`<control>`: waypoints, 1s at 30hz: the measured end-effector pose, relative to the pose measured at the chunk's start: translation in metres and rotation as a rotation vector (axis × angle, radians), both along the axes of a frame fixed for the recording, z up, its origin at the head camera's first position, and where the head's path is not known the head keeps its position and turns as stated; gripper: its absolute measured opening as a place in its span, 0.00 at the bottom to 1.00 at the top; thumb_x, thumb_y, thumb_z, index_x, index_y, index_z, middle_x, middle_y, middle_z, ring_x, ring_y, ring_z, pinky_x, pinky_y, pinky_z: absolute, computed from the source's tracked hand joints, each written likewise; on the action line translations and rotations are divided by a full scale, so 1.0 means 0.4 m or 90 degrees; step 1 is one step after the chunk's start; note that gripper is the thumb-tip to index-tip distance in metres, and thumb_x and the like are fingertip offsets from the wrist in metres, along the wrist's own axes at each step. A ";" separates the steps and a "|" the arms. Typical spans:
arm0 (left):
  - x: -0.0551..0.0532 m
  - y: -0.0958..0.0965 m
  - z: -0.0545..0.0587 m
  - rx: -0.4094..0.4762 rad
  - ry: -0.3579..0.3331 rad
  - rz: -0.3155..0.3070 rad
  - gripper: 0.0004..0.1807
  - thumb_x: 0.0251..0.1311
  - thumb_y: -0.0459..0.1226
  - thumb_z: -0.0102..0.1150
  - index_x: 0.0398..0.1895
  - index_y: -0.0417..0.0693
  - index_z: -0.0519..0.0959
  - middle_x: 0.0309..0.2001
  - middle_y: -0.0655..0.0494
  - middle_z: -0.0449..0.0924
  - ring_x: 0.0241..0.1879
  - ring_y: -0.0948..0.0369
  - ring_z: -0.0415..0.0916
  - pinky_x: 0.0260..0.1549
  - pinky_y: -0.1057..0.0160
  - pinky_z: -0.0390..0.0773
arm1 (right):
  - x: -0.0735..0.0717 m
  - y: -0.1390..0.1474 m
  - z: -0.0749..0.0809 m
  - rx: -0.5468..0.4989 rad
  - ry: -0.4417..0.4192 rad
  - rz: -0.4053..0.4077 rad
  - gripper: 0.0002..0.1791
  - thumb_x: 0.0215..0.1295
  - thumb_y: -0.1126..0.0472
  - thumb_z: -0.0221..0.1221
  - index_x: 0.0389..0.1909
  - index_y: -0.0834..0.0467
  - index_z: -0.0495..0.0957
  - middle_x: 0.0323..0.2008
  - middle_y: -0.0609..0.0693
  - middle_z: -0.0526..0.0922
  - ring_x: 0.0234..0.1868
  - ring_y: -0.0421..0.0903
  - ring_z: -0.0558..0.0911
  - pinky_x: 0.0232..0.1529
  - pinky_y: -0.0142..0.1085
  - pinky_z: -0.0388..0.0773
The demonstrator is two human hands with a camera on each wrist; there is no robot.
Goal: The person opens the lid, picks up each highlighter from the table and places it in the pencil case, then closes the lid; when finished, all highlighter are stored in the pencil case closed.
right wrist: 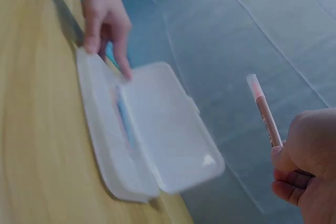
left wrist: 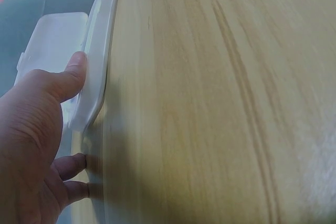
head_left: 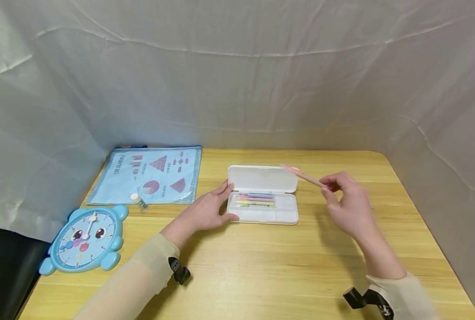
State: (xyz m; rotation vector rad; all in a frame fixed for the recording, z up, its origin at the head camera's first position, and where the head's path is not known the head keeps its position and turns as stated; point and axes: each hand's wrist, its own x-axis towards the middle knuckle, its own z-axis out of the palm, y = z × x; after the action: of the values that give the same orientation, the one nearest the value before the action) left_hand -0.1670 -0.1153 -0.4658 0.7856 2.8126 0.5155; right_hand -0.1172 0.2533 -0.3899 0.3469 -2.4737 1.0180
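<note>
A white pencil case [head_left: 286, 215] lies on the table with its lid [head_left: 257, 178] raised. Several pastel pens [head_left: 255, 200] lie side by side in its left part. My left hand [head_left: 207, 211] grips the case's left end, thumb at the near corner and fingers toward the hinge; the left wrist view has the thumb [left wrist: 76, 72] on the rim. To the right of the case, my right hand [head_left: 347, 204] pinches a pink pen [head_left: 311, 179] by one end, between thumb and fingers. Its clear-capped end [right wrist: 255, 86] points toward the case, overlapping the lid in the head view.
A blue toy clock [head_left: 86, 240] with a cartoon face lies at the left. Behind it is a blue zip document pouch [head_left: 141, 178] with printed charts, and a small white-capped tube [head_left: 139, 202] is at the pouch's near edge. Pale cloth [head_left: 257, 89] walls off the table's back and sides.
</note>
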 end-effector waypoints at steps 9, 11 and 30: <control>-0.001 -0.002 -0.003 0.003 0.005 0.003 0.58 0.65 0.66 0.65 0.86 0.47 0.49 0.84 0.45 0.45 0.73 0.42 0.67 0.69 0.48 0.72 | -0.008 -0.098 -0.062 0.039 -0.025 0.103 0.13 0.62 0.82 0.65 0.43 0.65 0.82 0.36 0.53 0.82 0.37 0.48 0.79 0.37 0.44 0.79; -0.004 -0.002 -0.003 0.004 0.006 0.002 0.58 0.65 0.66 0.65 0.86 0.47 0.49 0.84 0.45 0.45 0.73 0.41 0.67 0.69 0.48 0.72 | -0.010 -0.118 -0.078 0.043 -0.032 0.119 0.12 0.62 0.82 0.65 0.42 0.65 0.82 0.36 0.54 0.82 0.36 0.49 0.79 0.36 0.47 0.80; -0.004 -0.003 -0.005 0.008 0.007 -0.007 0.58 0.66 0.66 0.63 0.86 0.46 0.48 0.84 0.46 0.44 0.74 0.43 0.65 0.70 0.49 0.70 | -0.024 -0.217 -0.198 0.140 -0.104 0.188 0.11 0.61 0.79 0.65 0.41 0.63 0.82 0.39 0.51 0.81 0.43 0.49 0.81 0.48 0.46 0.83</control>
State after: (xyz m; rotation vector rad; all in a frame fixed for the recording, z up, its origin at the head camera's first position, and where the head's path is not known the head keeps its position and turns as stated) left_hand -0.1687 -0.1164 -0.4680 0.8086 2.8161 0.5288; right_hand -0.1266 0.1665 -0.4690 0.7458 -2.7476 0.9156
